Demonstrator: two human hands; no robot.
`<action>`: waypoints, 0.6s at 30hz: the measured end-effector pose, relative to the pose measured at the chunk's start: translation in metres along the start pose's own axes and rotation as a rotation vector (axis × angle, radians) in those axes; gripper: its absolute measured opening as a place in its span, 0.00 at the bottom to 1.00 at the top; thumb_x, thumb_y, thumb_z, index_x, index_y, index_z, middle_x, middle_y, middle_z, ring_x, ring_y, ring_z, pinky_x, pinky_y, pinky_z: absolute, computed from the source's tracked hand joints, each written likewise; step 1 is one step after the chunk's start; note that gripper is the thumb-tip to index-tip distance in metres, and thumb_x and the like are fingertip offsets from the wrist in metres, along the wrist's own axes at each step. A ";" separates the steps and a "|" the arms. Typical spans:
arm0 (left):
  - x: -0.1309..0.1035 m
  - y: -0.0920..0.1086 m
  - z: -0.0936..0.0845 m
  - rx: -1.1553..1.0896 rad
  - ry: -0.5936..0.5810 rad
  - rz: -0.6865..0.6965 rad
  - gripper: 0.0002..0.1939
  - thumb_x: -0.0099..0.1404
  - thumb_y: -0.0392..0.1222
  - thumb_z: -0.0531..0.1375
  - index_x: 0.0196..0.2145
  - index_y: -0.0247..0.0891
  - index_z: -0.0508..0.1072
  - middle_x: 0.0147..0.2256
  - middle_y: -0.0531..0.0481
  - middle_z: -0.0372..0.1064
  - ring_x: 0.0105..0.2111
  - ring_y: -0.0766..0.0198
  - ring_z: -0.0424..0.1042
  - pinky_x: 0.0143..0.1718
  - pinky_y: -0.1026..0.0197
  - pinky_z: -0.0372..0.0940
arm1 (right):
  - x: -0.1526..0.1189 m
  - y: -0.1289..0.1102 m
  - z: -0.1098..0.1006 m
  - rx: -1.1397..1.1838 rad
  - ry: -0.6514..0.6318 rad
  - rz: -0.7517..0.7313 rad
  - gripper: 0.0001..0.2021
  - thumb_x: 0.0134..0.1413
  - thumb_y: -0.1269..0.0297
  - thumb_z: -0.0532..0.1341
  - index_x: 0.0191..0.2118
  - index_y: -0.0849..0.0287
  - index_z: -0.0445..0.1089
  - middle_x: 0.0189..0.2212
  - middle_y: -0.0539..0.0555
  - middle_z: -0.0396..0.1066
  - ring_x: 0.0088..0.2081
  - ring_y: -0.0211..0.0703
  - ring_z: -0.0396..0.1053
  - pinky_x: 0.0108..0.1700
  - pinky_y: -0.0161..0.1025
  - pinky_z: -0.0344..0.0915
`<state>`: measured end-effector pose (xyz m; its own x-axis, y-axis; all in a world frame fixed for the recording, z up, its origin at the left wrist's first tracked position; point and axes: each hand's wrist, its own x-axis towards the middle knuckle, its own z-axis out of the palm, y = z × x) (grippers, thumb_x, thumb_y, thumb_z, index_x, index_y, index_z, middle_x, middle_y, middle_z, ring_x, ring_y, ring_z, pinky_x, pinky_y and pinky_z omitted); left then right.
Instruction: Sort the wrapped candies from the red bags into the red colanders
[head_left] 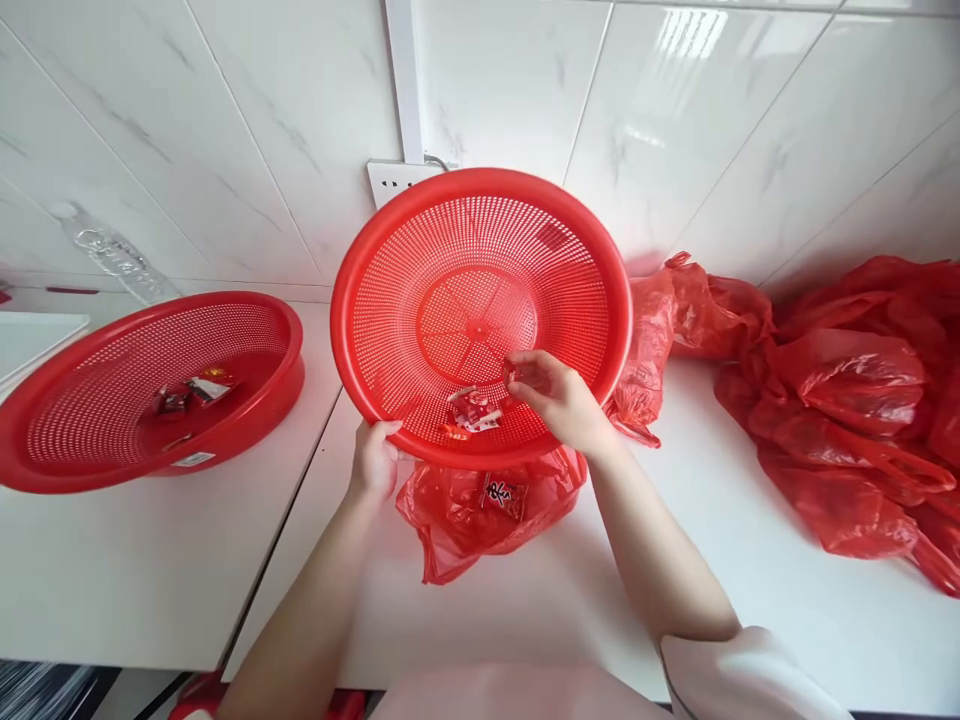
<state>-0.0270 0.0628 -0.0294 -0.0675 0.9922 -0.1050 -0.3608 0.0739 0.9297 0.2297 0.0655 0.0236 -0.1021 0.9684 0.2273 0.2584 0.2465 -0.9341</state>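
Note:
A large red plastic colander [480,185] is tilted toward me above the table. My left hand [377,460] grips its lower left rim, thumb over the edge. Inside the basket, my right hand [559,400] pinches a small red packet [510,372], partly hidden by the fingers. Several small wrapped packets [472,412] lie low on the colander's near wall. Beneath the rim rests a red plastic bag [450,510], holding a red packet with black writing [504,497].
Another red colander [289,390] stands at left with a few small packets [199,390] inside. Filled red bags [847,400] lie at right along the tiled wall. A clear plastic bottle [120,255] leans behind the left colander; a wall socket [397,180] sits behind the middle one.

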 end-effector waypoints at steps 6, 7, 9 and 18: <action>0.003 -0.007 -0.003 0.023 0.029 -0.010 0.19 0.55 0.41 0.57 0.45 0.38 0.70 0.44 0.42 0.72 0.40 0.47 0.74 0.30 0.50 0.72 | -0.003 -0.019 -0.004 0.716 -0.180 0.251 0.17 0.51 0.69 0.63 0.49 0.55 0.70 0.38 0.51 0.71 0.37 0.36 0.71 0.39 0.37 0.75; 0.004 -0.007 -0.004 0.024 0.042 -0.009 0.19 0.55 0.42 0.57 0.45 0.37 0.71 0.44 0.42 0.72 0.40 0.47 0.74 0.30 0.50 0.72 | -0.003 -0.020 -0.003 0.755 -0.180 0.264 0.17 0.51 0.69 0.64 0.48 0.56 0.71 0.38 0.51 0.71 0.37 0.35 0.71 0.40 0.36 0.75; 0.006 -0.007 -0.005 0.028 0.067 0.000 0.18 0.54 0.42 0.57 0.44 0.37 0.71 0.43 0.42 0.72 0.39 0.48 0.74 0.30 0.51 0.72 | -0.003 -0.020 -0.003 0.779 -0.179 0.270 0.16 0.52 0.69 0.64 0.48 0.57 0.71 0.38 0.51 0.71 0.38 0.35 0.71 0.43 0.37 0.75; 0.010 -0.005 -0.008 0.035 0.093 0.051 0.18 0.53 0.41 0.58 0.44 0.37 0.70 0.44 0.43 0.72 0.40 0.50 0.74 0.30 0.55 0.71 | -0.009 -0.020 -0.004 0.227 -0.283 0.074 0.17 0.54 0.62 0.64 0.50 0.58 0.70 0.35 0.51 0.72 0.33 0.36 0.69 0.33 0.33 0.67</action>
<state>-0.0329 0.0711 -0.0381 -0.1716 0.9812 -0.0879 -0.3218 0.0285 0.9464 0.2289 0.0518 0.0413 -0.3606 0.9272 0.1015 0.0583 0.1310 -0.9897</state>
